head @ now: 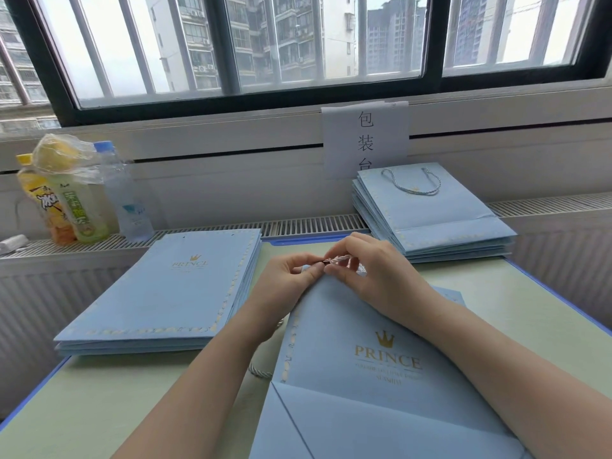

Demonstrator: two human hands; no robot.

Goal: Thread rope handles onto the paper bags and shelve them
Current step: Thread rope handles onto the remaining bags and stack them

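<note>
Because the rope [344, 260] is soft and floppy, pinch it near its stiff tip. Both hands, left [291, 276] and right [374, 273], pinch it at the bag's [357, 332] top edge, twelve o'clock.

A packing station by a high-rise window [298, 44]: paper sign [364, 137] reading "包装台", stacked bags [159, 293], radiator [39, 309].
</note>
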